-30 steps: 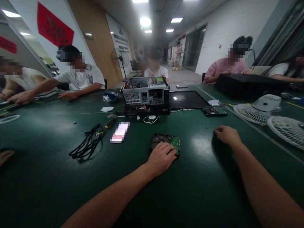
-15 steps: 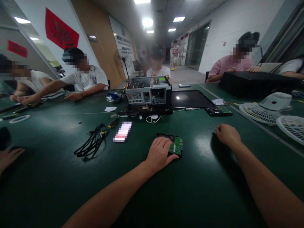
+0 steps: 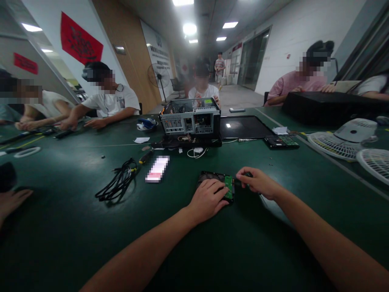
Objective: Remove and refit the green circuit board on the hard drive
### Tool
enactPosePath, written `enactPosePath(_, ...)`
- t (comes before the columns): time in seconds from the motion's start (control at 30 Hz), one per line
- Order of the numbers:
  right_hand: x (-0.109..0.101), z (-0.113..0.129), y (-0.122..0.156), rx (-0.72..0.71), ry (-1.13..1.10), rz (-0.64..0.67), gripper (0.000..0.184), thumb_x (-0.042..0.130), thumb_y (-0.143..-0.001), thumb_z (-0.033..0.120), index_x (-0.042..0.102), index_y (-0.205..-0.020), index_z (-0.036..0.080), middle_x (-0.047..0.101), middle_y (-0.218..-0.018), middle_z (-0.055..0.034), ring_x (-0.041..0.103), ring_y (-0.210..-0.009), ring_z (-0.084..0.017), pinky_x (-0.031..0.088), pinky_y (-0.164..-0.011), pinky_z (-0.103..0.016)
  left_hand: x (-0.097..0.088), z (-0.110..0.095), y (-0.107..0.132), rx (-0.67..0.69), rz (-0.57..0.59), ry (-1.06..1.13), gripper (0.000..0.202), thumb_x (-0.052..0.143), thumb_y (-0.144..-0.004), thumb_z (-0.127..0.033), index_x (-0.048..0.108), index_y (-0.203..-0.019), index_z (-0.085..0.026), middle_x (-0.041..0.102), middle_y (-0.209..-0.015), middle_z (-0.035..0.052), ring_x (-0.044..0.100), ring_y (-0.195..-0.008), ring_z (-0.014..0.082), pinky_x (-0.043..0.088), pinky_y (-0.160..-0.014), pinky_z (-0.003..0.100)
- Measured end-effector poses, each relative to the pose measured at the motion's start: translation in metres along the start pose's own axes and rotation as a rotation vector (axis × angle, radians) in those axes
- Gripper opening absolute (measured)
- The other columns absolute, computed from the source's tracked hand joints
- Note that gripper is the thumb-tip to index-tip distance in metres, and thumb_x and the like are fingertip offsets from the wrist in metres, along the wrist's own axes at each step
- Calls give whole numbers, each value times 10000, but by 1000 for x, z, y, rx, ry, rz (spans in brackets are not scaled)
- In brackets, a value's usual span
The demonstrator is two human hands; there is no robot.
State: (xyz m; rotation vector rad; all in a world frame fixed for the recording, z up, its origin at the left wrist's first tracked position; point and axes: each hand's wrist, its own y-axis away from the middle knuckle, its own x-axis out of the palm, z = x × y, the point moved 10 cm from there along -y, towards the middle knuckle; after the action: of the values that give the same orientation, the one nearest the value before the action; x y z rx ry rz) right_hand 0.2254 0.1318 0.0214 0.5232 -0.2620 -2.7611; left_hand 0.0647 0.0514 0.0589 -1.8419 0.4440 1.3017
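My left hand (image 3: pixel 209 199) lies over a hard drive (image 3: pixel 228 187) on the green table, its fingers across the drive's top and the thumb along its near edge. The green circuit board on the drive faces up. Just right of the drive, my right hand (image 3: pixel 258 182) is closed in a pinch, fingertips close to the connector edge. Something small and dark shows between those fingers, too hidden to name. Several tiny screws (image 3: pixel 270 161) lie on the table beyond my right hand.
An open computer case (image 3: pixel 190 121) stands ahead, beside a black panel (image 3: pixel 243 126). A second hard drive (image 3: pixel 281 141) and white fan parts (image 3: pixel 331 144) are at right. Left are a phone (image 3: pixel 157 168), a screwdriver (image 3: pixel 145 157) and a coiled black cable (image 3: pixel 118 180). Other people sit around the table.
My right hand has moved left, from beside the tiny screws to the hard drive's right edge. My left hand has slid slightly right over the drive, covering more of its board.
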Motion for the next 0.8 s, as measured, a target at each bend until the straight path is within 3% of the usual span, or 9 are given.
enactPosePath(0.1,5,-2,-2,16,-90,27,365,705,-851,496,627,-1009,177,636,-715,-2,384,-472,-57,206,-413,-185,0,0,0,9,14,-10,407,580,-989,-426,590,-1325,-197,617,-1341,110,533,-1261,305,457,-1032,495)
enactPosePath(0.3,16,2,-2,-6,-195,47,322,763,-808,443,630,-918,170,711,-1009,-107,500,-577,-75,222,-407,-178,0,3,-1,-4,6,48,364,592,-983,-430,618,-1273,-211,649,-1275,88,569,-1199,285,452,-1034,492)
enactPosePath(0.47,23,-3,-8,-12,-214,45,324,747,-824,450,622,-933,171,698,-910,-72,428,-524,-54,212,-403,-174,-4,14,2,-143,-65,120,461,681,-912,-468,596,-1252,-169,646,-1246,111,580,-1166,282,453,-1049,486)
enactPosePath(0.63,14,-12,-19,-21,-241,-60,348,734,-826,454,639,-1000,168,608,-690,-1,421,-516,-69,214,-409,-166,1,4,1,-30,-17,54,465,623,-956,-425,553,-1366,-218,595,-1384,100,503,-1312,299,416,-1100,504)
enactPosePath(0.8,18,-11,-24,-19,-162,-63,331,728,-836,442,646,-1005,170,581,-649,24,407,-478,-62,236,-397,-169,5,2,0,-3,4,31,419,579,-981,-403,568,-1358,-218,591,-1399,101,476,-1348,305,407,-1115,519)
